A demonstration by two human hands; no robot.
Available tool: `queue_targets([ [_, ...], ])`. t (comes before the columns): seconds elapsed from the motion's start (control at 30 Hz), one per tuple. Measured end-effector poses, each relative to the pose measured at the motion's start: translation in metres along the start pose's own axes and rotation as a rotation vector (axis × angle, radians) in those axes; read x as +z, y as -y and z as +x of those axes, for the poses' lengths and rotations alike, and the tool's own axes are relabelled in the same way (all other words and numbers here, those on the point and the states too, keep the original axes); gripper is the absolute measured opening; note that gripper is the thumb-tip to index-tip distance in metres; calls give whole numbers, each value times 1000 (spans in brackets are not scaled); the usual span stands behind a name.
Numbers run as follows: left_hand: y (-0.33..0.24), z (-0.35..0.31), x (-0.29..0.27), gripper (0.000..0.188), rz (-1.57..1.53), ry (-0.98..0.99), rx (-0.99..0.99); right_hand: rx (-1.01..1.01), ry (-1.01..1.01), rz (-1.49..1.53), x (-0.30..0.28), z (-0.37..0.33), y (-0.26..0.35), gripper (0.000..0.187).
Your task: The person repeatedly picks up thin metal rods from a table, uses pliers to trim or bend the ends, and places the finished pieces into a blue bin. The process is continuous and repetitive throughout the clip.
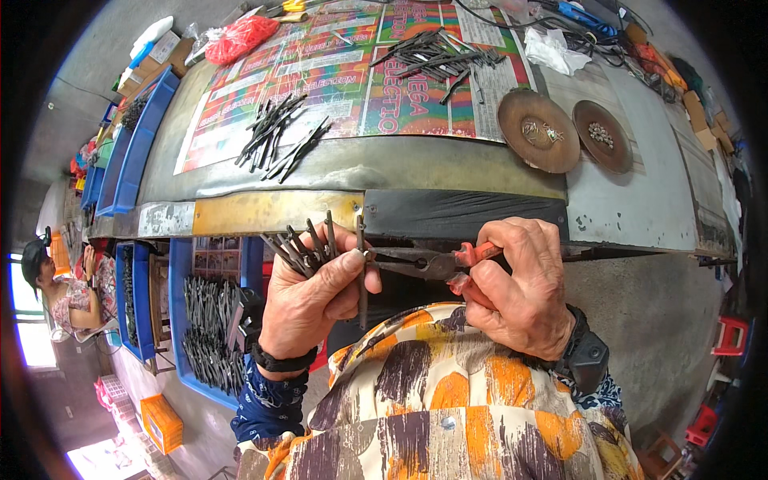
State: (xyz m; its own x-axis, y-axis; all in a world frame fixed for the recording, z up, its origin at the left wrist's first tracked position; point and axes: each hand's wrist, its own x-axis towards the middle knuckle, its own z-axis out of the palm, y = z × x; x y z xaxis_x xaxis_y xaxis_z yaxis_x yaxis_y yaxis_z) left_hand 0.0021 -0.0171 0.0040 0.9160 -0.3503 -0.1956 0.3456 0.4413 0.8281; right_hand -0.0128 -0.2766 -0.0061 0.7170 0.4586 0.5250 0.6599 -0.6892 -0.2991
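Note:
Several thin dark sticks point(298, 254) fan out from my left hand point(308, 298), whose fingers are closed round them. One more stick point(362, 298) stands upright, pinched between thumb and forefinger. My right hand point(526, 284) grips long-nosed pliers point(436, 266) by their red handles. The jaws reach left and meet the pinched stick beside my left thumb. A small shiny bit point(368, 255) shows at the jaw tips; its kind is too small to tell. Both hands are in front of the bench's near edge, above my lap.
Dark sticks lie in a left pile point(274, 136) and a far pile point(438, 58) on printed sheets point(344, 104). Two brown bowls, one nearer point(516, 144) and one farther right point(596, 156), hold small metal pieces. A blue crate point(181, 320) is full of sticks. Another person point(76, 296) sits far left.

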Motion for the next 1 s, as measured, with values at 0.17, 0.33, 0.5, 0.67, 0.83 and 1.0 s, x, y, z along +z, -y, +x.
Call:
queue_targets([
  [0.17, 2, -2, 1, 9, 34, -7, -19, -24, 5, -53, 2, -3, 0, 27],
  [0.33, 6, 0, 2, 9, 104, -5, -24, -24, 84, -50, 4, -9, -2, 26],
  [0.5, 20, -3, 2, 10, 327, 0, 214, 59, 137, 363, 8, -15, -5, 23],
  [0.67, 21, -3, -5, 22, 999, 55, 737, 247, 420, 1005, 8, -16, -14, 18],
  [0.83, 22, -1, -4, 13, 498, -85, 441, 128, 97, 650, 15, -17, -4, 22],
  [1.0, 20, -4, -1, 8, 226, -104, 182, 67, 30, 171, 7, -14, -3, 25],
])
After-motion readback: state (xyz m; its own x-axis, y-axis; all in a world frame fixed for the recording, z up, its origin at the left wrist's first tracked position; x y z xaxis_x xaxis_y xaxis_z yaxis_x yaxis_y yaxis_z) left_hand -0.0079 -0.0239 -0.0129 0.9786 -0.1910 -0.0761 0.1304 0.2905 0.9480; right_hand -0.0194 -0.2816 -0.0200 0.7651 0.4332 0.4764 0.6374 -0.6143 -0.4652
